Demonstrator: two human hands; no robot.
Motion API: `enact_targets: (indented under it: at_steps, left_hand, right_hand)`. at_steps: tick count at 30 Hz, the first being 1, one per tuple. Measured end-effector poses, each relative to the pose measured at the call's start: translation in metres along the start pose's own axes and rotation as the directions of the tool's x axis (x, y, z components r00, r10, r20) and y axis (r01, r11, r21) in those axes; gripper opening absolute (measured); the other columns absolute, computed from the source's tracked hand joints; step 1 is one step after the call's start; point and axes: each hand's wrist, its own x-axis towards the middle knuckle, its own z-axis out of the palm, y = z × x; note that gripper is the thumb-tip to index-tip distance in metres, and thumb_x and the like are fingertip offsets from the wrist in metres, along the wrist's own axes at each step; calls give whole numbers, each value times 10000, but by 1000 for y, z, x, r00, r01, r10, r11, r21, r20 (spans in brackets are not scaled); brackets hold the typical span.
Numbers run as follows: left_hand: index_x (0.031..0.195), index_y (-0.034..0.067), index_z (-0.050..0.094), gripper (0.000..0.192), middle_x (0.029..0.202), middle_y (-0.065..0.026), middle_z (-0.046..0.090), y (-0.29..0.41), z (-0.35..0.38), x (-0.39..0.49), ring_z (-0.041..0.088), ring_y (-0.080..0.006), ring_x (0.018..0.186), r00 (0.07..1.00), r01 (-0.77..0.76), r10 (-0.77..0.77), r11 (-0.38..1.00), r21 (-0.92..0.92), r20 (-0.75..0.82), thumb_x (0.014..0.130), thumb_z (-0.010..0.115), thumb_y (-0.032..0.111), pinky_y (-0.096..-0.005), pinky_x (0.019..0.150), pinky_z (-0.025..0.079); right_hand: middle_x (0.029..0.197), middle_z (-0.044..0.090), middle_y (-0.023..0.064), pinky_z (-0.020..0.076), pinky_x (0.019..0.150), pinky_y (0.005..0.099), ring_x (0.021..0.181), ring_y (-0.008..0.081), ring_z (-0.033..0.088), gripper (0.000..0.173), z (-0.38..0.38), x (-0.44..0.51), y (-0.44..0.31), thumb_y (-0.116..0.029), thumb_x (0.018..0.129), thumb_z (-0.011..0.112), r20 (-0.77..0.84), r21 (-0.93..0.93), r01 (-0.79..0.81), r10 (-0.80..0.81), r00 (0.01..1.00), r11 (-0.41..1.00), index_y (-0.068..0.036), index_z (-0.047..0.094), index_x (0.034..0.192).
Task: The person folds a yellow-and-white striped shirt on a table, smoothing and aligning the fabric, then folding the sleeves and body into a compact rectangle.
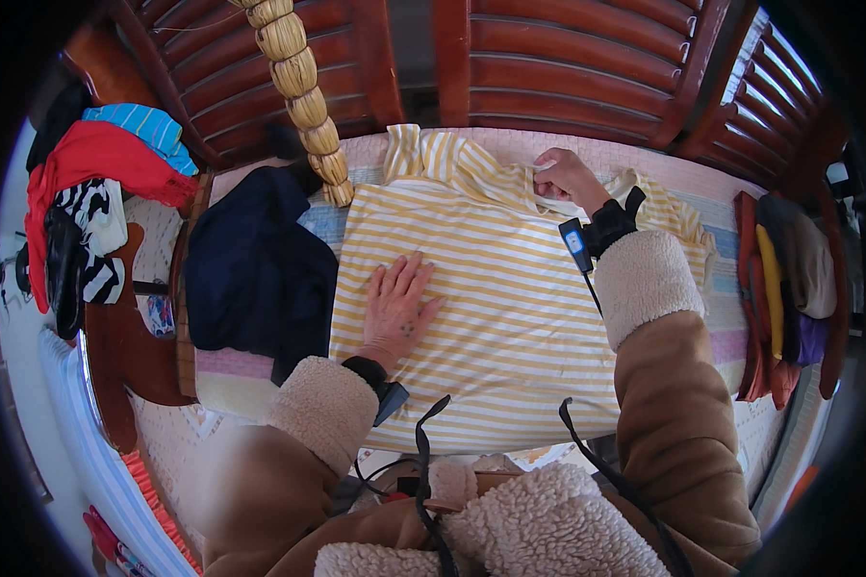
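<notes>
A yellow-and-white striped shirt (476,310) is spread across the padded seat in front of me. Its neck end lies toward the wooden backrest and its hem toward my body. My left hand (398,310) rests palm down on the left part of the shirt, fingers spread. At the neckline, my right hand (564,177) has its fingers curled and pinched on the fabric. Some of the cloth there is hidden under that hand. The shirt's sleeve (667,205) on the right lies bunched and wrinkled. Beside the shirt on the left is a crumpled navy garment (256,267).
A slatted wooden backrest (577,65) runs behind the woven seat cover (725,288). A braided straw strand (307,94) hangs down over the seat. Clothes, including a red scarf (108,159), drape over the left armrest. More folded garments (794,274) hang over the right one.
</notes>
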Motion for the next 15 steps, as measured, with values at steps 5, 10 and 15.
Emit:
enact_targets:
  at_steps: [5,10,15]
  left_hand:
    - [1225,104,390,470,1315,-83,321,-1,-1,0,266,-255,1225,1000,-15,15,1000,-13,-3,818,490,318,-416,1008,158]
    - [1220,94,394,465,1314,-88,324,-1,-1,0,267,-258,1225,1000,-3,3,1000,-18,5,823,479,321,-417,1008,156]
    - [1211,93,403,457,1307,-85,330,-1,0,0,274,-250,1219,1000,-5,5,1000,-18,-7,827,471,332,-412,1009,156]
  right_hand:
    - [575,559,119,285,314,220,390,110,465,109,3,8,-5,-15,702,523,86,9,58,-58,995,998,26,534,803]
    - [612,580,121,348,344,235,416,105,492,78,-1,19,-27,-41,759,484,-62,142,181,-174,983,973,4,507,818]
    - [801,604,101,444,599,230,692,148,589,116,7,35,-35,-85,814,490,-254,108,392,-356,899,914,-10,488,903]
